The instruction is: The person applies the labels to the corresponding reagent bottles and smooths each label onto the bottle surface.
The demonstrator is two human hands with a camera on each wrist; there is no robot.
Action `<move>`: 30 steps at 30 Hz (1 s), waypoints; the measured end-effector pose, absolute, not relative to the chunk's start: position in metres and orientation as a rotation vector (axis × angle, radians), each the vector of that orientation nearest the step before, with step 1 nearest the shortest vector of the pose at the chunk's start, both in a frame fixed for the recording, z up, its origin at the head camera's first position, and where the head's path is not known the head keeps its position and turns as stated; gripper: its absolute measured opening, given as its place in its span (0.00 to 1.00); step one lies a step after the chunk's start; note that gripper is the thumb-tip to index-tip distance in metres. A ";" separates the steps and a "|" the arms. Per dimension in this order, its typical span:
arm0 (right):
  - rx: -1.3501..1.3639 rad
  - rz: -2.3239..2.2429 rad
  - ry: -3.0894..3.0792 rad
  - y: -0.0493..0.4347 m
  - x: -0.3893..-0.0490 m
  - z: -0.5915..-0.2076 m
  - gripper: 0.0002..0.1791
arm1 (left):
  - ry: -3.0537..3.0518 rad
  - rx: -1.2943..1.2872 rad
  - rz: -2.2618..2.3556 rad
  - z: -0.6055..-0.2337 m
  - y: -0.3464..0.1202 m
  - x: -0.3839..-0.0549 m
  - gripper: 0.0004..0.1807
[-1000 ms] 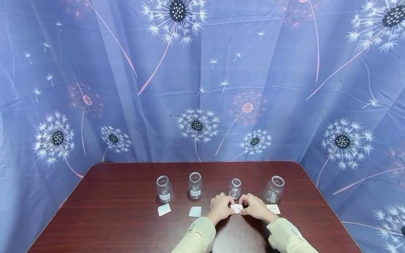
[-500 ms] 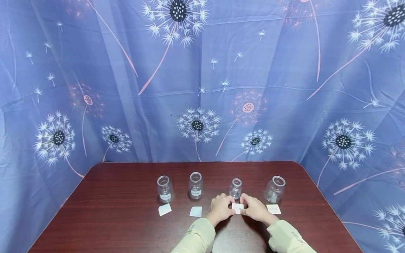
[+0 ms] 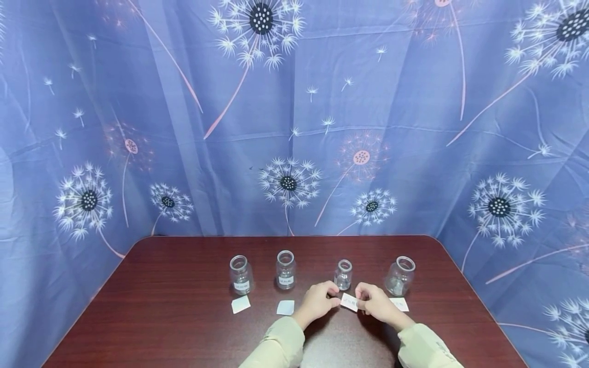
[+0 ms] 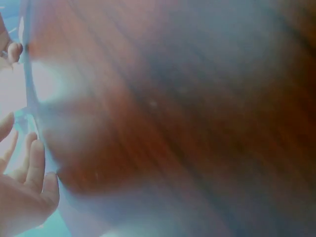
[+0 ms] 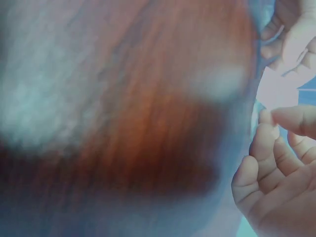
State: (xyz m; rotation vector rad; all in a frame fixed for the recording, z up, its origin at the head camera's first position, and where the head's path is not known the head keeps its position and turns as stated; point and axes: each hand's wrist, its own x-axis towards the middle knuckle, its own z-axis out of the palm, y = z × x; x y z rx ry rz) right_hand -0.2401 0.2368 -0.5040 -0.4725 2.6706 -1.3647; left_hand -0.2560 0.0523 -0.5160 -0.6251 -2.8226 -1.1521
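Far left on the bench (image 3: 184, 291), a labelled jar (image 3: 239, 275) stands upright, a white slip (image 3: 241, 304) lying in front of it. Next along, a taller jar (image 3: 285, 270), with a pale slip (image 3: 285, 307) before it. Now my left hand (image 3: 317, 302): thumb and fingertips apart, right by the printed label (image 3: 348, 301); whether the thumb grazes its edge, I can't tell. That label sits between my hands, tilted, just in front of the small jar (image 3: 343, 278). My right hand (image 3: 376, 305) has it pinched at its right end, and here's the danger: held from one end only, it could swing askew or curl, and a careless knuckle could knock the small jar. Furthest right, the wide jar (image 3: 399, 278), and a printed slip (image 3: 402, 304) partly behind my right hand; my wrist could drag that.
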 end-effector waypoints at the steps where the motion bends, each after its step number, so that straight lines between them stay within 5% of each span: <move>1: -0.471 -1.404 2.653 0.237 -0.239 -0.503 0.07 | -2.804 -0.620 -1.194 -0.516 0.052 -0.256 0.10; 14: -0.122 -1.891 2.441 0.225 -0.231 -0.488 0.09 | -2.524 -0.600 -1.707 -0.507 0.054 -0.254 0.09; 30: 0.188 -2.118 2.226 0.211 -0.222 -0.494 0.10 | -2.454 -0.579 -1.657 -0.507 0.058 -0.250 0.04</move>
